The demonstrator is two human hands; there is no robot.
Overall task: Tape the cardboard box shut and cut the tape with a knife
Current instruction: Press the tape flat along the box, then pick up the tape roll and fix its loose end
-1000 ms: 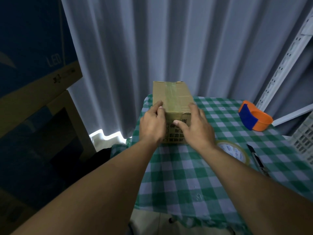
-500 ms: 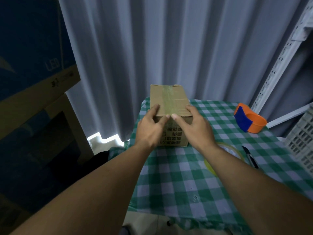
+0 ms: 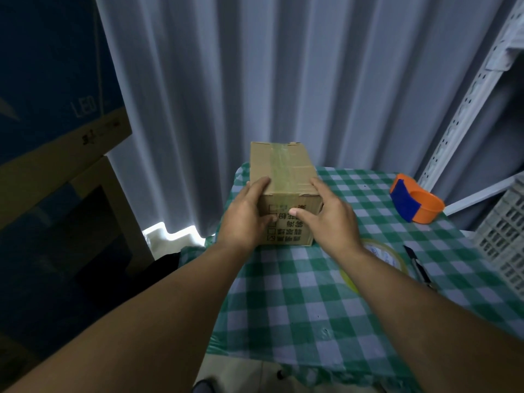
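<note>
A brown cardboard box [image 3: 283, 168] stands at the far left of the green checked table [image 3: 297, 307], with a strip of clear tape along its top seam and down its near face. My left hand [image 3: 243, 219] presses on the box's near left corner. My right hand [image 3: 329, 219] presses on its near right corner, thumb on the printed front. A roll of clear tape [image 3: 385, 253] lies flat right of my right wrist, partly hidden by the forearm. A dark utility knife [image 3: 418, 265] lies just right of the roll.
An orange and blue tape dispenser [image 3: 414, 202] sits at the table's far right. A white plastic crate [image 3: 504, 231] stands at the right edge. Grey curtains hang behind. Large cardboard boxes [image 3: 56, 123] are stacked on the left, beyond the table's left edge.
Both hands slid apart from the middle of the box's near top edge to its two near corners. The box stays in place.
</note>
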